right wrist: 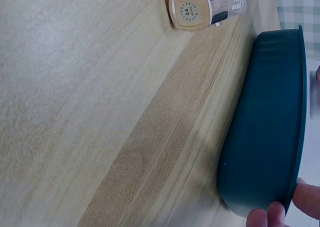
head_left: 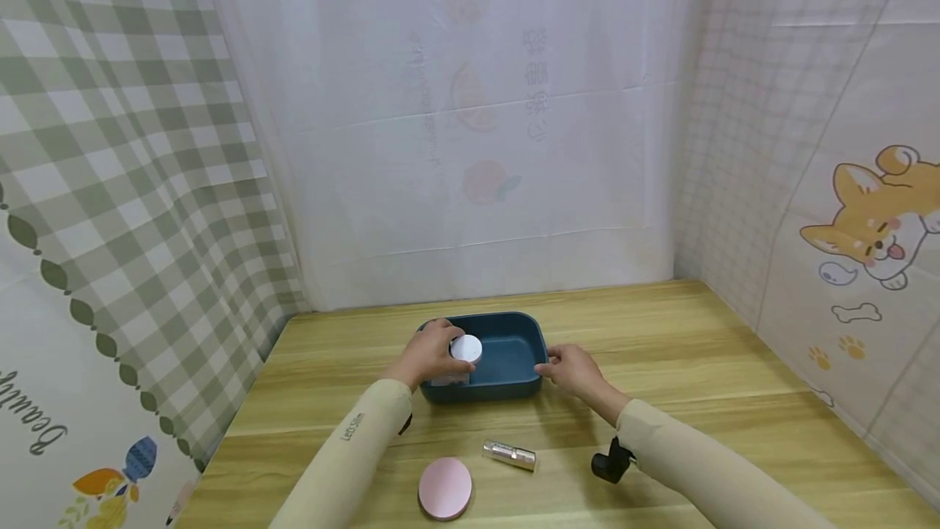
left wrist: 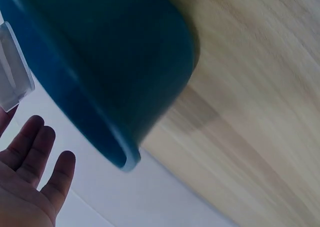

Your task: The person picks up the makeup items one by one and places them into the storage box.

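A dark blue rectangular bin (head_left: 507, 388) stands on the wooden table. Over its left end my left hand (head_left: 435, 353) grips a clear container with a round white top (head_left: 466, 348). In the left wrist view the clear side of this container (left wrist: 15, 69) shows above the rim, near the left fingers (left wrist: 37, 142); what it contains cannot be made out. My right hand (head_left: 576, 370) pinches the bin's right end, thumb at the rim and fingertips (right wrist: 275, 213) against the outer wall in the right wrist view.
A small cosmetic tube with a shiny cap (head_left: 509, 455) lies in front of the bin, its end marked 04. Closer to me is a round pink compact (head_left: 445, 488). Cloth curtains (head_left: 470, 211) hang behind and on both sides of the table.
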A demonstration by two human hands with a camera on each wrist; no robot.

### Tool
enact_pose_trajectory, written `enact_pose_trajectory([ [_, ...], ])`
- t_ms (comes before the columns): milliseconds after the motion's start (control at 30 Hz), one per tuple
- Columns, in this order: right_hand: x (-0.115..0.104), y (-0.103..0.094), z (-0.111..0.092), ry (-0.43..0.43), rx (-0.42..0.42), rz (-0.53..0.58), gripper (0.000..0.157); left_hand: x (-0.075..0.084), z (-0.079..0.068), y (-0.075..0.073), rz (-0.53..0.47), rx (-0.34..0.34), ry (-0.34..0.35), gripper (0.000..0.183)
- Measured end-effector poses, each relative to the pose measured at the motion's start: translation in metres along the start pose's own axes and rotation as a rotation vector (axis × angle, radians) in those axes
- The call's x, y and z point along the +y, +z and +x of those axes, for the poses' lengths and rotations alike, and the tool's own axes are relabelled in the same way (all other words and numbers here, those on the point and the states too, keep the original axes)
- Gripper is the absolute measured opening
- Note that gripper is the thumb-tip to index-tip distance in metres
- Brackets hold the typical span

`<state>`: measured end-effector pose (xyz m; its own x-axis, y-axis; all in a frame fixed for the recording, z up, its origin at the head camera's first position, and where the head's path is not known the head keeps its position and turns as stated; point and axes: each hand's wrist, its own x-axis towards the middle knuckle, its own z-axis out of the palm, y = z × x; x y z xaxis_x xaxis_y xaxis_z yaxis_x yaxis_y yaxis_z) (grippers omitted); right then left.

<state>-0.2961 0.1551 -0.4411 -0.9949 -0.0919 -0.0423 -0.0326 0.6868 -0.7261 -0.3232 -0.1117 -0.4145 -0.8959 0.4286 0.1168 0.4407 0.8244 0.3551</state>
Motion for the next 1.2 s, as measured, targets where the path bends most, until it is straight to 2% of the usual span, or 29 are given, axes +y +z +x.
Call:
enact_pose_trajectory([
  [133, -0.001, -0.001, -0.001, -0.004, -0.002, -0.008, 0.045, 0.003, 0.002, 0.006, -0.01, 0.001, -0.045, 0.057],
  [333, -0.001, -0.001, -0.002, 0.005, -0.006, 0.003, 0.046, 0.004, 0.007, 0.015, -0.028, 0.002, -0.059, 0.056],
  [700, -0.001, 0.0, -0.001, 0.011, 0.002, -0.011, 0.044, 0.008, 0.017, 0.03, 0.046, -0.029, -0.074, 0.056],
  [933, -0.002, 0.0, 0.0, 0.02, 0.006, -0.012, 0.044, 0.01, 0.019, 0.035, 0.102, -0.054, -0.069, 0.058],
  [1200, 0.002, 0.002, 0.001, 0.015, 0.01, 0.002, 0.04, 0.007, 0.024, 0.038, 0.113, -0.081, -0.107, 0.056],
])
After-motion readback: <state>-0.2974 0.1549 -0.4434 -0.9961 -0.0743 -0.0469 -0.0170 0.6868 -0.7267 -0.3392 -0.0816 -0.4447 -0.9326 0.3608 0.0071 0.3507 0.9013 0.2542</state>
